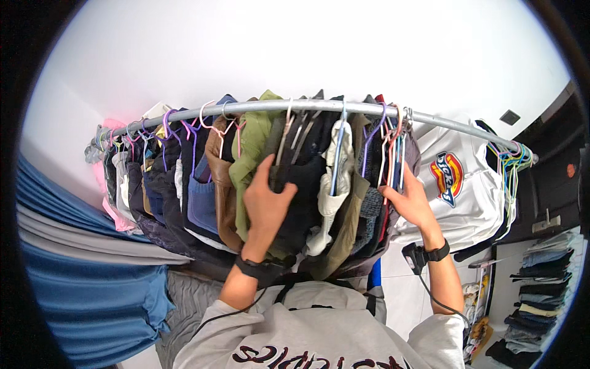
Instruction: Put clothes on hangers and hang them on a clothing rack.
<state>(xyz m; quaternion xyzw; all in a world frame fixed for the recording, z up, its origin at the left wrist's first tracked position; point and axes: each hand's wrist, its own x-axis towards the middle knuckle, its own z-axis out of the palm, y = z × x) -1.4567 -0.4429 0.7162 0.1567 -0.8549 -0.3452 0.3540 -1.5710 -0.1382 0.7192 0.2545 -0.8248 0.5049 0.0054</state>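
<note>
A long row of clothes hangs from a grey metal rail [319,106]. My left hand [268,200] rests among the garments at the middle, thumb and forefinger spread apart. It lies against a black garment [298,203], beside a green one [255,144]; its other fingertips are partly hidden. My right hand [410,200] touches the right end of the tightly packed row, near red and dark garments on white and pink hangers [394,144]. Its thumb and fingers are apart. Between my hands hang a cream garment on a light blue hanger [338,154] and an olive garment [350,227].
A white shirt [458,184] with a colourful print hangs farther right. Bare coloured hangers [513,163] crowd the rail's right end. Blue curtains [92,295] are at left. Folded clothes [534,307] stack at lower right, below a dark door [553,184].
</note>
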